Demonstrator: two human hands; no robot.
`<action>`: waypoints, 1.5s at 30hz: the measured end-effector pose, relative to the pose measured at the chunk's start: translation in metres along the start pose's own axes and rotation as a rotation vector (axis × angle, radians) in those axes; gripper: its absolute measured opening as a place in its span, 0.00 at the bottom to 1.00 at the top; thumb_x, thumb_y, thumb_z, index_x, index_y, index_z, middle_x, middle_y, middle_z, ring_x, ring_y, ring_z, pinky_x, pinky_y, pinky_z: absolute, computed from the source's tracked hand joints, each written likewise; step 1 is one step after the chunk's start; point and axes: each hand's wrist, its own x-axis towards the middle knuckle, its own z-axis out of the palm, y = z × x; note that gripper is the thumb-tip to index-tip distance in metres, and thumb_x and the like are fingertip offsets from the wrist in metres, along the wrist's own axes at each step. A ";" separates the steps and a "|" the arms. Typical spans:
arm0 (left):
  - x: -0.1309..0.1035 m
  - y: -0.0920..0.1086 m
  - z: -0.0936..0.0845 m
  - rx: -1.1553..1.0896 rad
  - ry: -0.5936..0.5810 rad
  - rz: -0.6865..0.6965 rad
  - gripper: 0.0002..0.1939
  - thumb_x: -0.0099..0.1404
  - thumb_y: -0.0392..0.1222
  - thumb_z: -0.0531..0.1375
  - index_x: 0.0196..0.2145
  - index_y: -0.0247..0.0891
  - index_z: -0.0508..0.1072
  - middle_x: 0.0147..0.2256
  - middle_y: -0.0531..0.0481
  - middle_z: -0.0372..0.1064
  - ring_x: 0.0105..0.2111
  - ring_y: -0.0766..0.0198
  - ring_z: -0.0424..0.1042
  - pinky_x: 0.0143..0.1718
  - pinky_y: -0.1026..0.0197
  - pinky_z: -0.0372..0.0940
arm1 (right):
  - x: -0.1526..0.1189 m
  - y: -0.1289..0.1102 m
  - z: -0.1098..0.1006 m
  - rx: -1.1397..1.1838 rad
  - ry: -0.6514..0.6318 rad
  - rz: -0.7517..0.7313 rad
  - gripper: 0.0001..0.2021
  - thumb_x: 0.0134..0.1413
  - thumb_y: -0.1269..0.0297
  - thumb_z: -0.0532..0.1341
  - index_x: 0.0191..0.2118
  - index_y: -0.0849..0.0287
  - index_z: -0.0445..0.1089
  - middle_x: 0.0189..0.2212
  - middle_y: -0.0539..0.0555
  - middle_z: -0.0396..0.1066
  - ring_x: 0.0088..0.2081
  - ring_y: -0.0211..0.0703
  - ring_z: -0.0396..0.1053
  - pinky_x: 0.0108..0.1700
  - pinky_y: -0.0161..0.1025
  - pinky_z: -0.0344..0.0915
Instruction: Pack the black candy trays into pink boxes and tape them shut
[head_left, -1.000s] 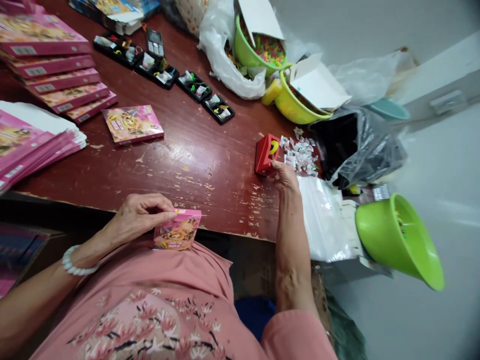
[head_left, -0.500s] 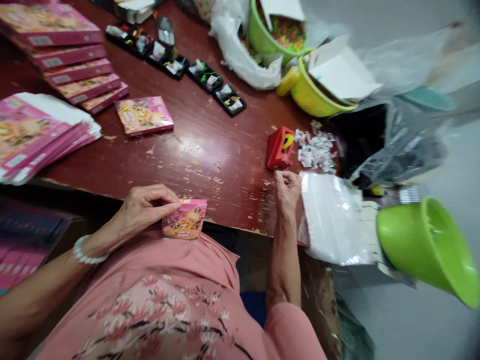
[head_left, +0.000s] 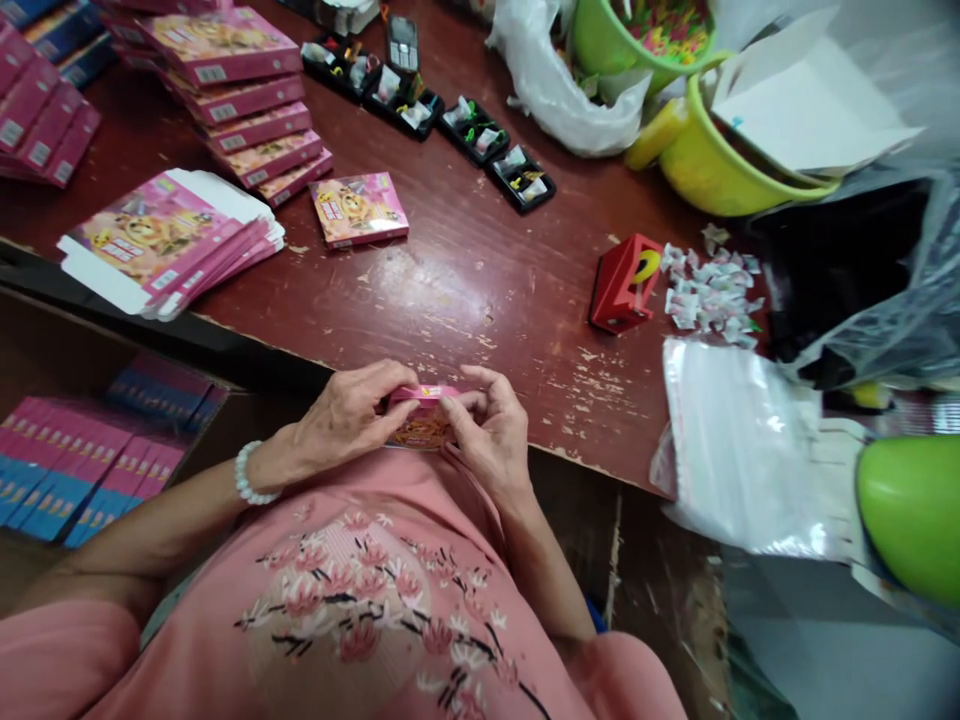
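Observation:
A small pink printed box (head_left: 421,428) is held close to my body at the table's front edge, its narrow side turned up. My left hand (head_left: 356,415) pinches it from the left, thumb and fingers near the top edge. On the other side my right hand (head_left: 491,420) grips it, the thumb pressing its upper edge. Whether a strip of tape is under that thumb is too small to tell. A red tape dispenser (head_left: 621,285) with a yellow roll stands on the table to the right. Another pink box (head_left: 360,210) lies flat beyond my hands.
Flat unfolded cartons (head_left: 161,235) and stacked pink boxes (head_left: 240,90) occupy the left. Black trays (head_left: 476,130) hold small parts. Wrapped pieces (head_left: 712,290) and clear plastic bags (head_left: 742,450) lie at right, near a yellow basin (head_left: 720,165). Below left sits a carton of packed boxes (head_left: 90,460).
My right hand has moved left from beside the tape dispenser to the small box and now grips it. The box has been tilted, its narrow side up. The view has shifted left.

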 end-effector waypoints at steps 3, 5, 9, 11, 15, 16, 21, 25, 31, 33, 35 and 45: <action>-0.004 0.005 0.003 0.129 -0.081 0.053 0.15 0.73 0.33 0.54 0.55 0.39 0.70 0.40 0.47 0.72 0.34 0.64 0.73 0.35 0.63 0.70 | -0.008 -0.006 -0.002 -0.051 0.008 0.020 0.17 0.59 0.56 0.68 0.51 0.53 0.68 0.25 0.44 0.74 0.23 0.36 0.65 0.29 0.35 0.64; -0.003 0.008 0.002 0.216 -0.189 0.051 0.22 0.72 0.32 0.52 0.61 0.41 0.66 0.43 0.46 0.71 0.36 0.63 0.74 0.35 0.62 0.71 | -0.011 -0.009 -0.001 -0.074 0.013 0.031 0.16 0.59 0.55 0.68 0.49 0.52 0.68 0.25 0.44 0.75 0.23 0.36 0.66 0.29 0.35 0.65; 0.003 0.011 0.002 0.282 -0.361 -0.019 0.22 0.71 0.32 0.50 0.60 0.39 0.68 0.45 0.44 0.70 0.39 0.60 0.74 0.37 0.60 0.72 | -0.011 -0.006 0.004 -0.073 0.003 0.043 0.16 0.60 0.53 0.67 0.49 0.52 0.68 0.28 0.47 0.77 0.26 0.40 0.72 0.30 0.36 0.68; 0.006 0.009 0.004 0.269 -0.397 -0.045 0.20 0.71 0.32 0.49 0.57 0.37 0.69 0.44 0.43 0.69 0.40 0.59 0.74 0.38 0.58 0.72 | -0.011 -0.001 0.005 -0.134 0.006 0.028 0.16 0.61 0.54 0.66 0.50 0.52 0.68 0.29 0.48 0.77 0.28 0.42 0.74 0.32 0.38 0.69; 0.011 0.003 -0.003 0.157 -0.399 -0.076 0.18 0.74 0.34 0.48 0.55 0.38 0.71 0.45 0.43 0.70 0.42 0.58 0.74 0.42 0.56 0.72 | -0.017 -0.002 -0.002 -0.414 -0.014 -0.029 0.19 0.61 0.58 0.65 0.56 0.52 0.67 0.27 0.49 0.76 0.28 0.46 0.75 0.35 0.43 0.69; 0.013 0.002 -0.011 0.109 -0.369 -0.084 0.17 0.75 0.35 0.48 0.55 0.39 0.71 0.45 0.44 0.70 0.43 0.58 0.74 0.44 0.56 0.72 | -0.016 -0.006 -0.007 -0.426 -0.044 -0.037 0.21 0.61 0.59 0.65 0.59 0.52 0.66 0.26 0.48 0.76 0.27 0.46 0.74 0.35 0.43 0.68; 0.031 0.000 -0.066 0.047 -0.022 -0.098 0.13 0.75 0.38 0.54 0.54 0.43 0.71 0.45 0.48 0.72 0.45 0.60 0.74 0.49 0.58 0.71 | 0.059 -0.037 -0.049 -0.252 -0.008 -0.190 0.24 0.59 0.51 0.68 0.58 0.50 0.68 0.25 0.44 0.70 0.25 0.40 0.67 0.31 0.38 0.66; 0.031 -0.034 -0.069 0.137 0.115 -0.022 0.14 0.72 0.32 0.56 0.52 0.45 0.70 0.48 0.48 0.71 0.50 0.58 0.73 0.54 0.56 0.71 | 0.209 -0.052 -0.075 -0.524 0.178 -0.418 0.34 0.48 0.49 0.74 0.60 0.53 0.68 0.51 0.57 0.74 0.45 0.51 0.72 0.53 0.51 0.70; -0.005 -0.099 -0.047 0.333 -0.028 -0.076 0.18 0.67 0.27 0.52 0.47 0.44 0.72 0.56 0.42 0.67 0.66 0.46 0.62 0.65 0.37 0.64 | 0.385 -0.046 -0.082 -0.904 0.132 -0.162 0.58 0.34 0.48 0.80 0.70 0.59 0.56 0.71 0.70 0.51 0.70 0.77 0.46 0.65 0.81 0.43; -0.003 -0.092 -0.045 0.369 -0.065 -0.169 0.18 0.68 0.31 0.53 0.52 0.44 0.70 0.60 0.40 0.65 0.67 0.44 0.61 0.66 0.35 0.61 | 0.413 -0.037 -0.085 -0.860 0.068 -0.141 0.63 0.23 0.50 0.82 0.69 0.58 0.57 0.70 0.70 0.52 0.70 0.83 0.43 0.63 0.87 0.36; 0.011 -0.076 -0.037 0.406 -0.052 -0.302 0.24 0.70 0.42 0.58 0.62 0.40 0.63 0.62 0.34 0.62 0.65 0.40 0.62 0.65 0.36 0.61 | 0.431 -0.026 -0.089 -0.797 0.037 -0.142 0.65 0.15 0.53 0.83 0.67 0.58 0.59 0.69 0.69 0.54 0.70 0.86 0.42 0.63 0.89 0.33; 0.062 -0.062 0.004 0.663 -0.184 -0.549 0.63 0.54 0.66 0.71 0.71 0.27 0.46 0.59 0.20 0.60 0.56 0.26 0.63 0.54 0.31 0.59 | 0.376 0.011 -0.104 -0.866 -0.025 -0.192 0.66 0.22 0.48 0.83 0.71 0.54 0.55 0.66 0.67 0.56 0.66 0.85 0.50 0.61 0.85 0.48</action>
